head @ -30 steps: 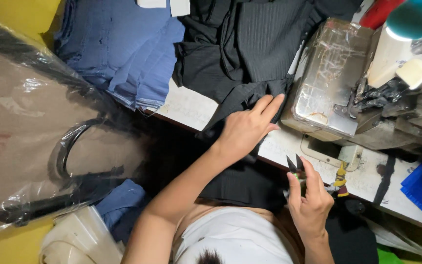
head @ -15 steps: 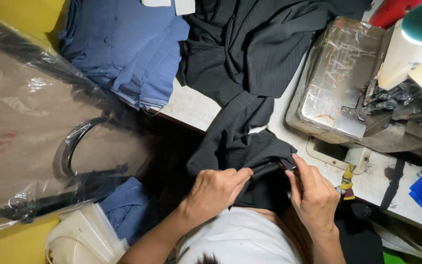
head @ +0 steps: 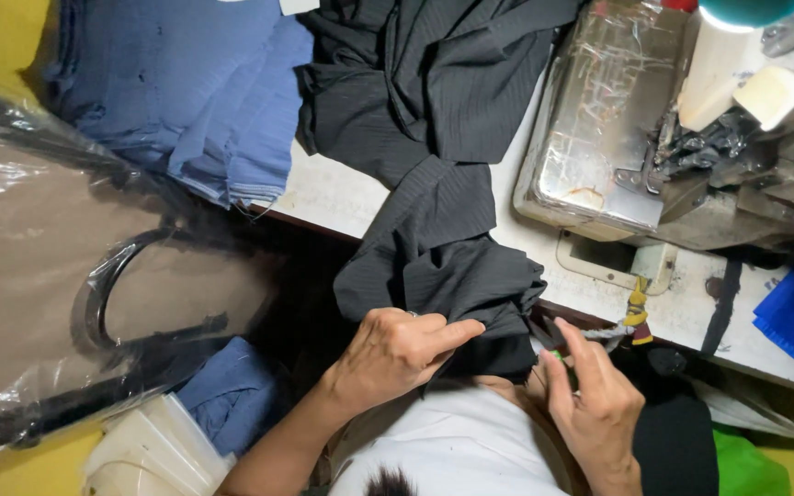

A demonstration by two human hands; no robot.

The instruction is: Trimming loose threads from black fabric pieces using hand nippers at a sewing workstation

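**A:** Where is the black fabric?

**B:** The black fabric runs from the top centre of the frame, over the front edge of the desk, down to the lower centre, where it bunches above the person's white shirt.

**A:** And the left hand?

**B:** The left hand, lower centre, has its grip pressed together on the bunched edge of that cloth, thumb stretched along the fold.

**A:** The right one?

**B:** The right hand, lower right, pinches small thread snips right beside the cloth's edge.

**A:** What lies around?

**B:** A stack of blue cloth sits upper left, a sewing machine upper right, and a clear plastic bag fills the left side.
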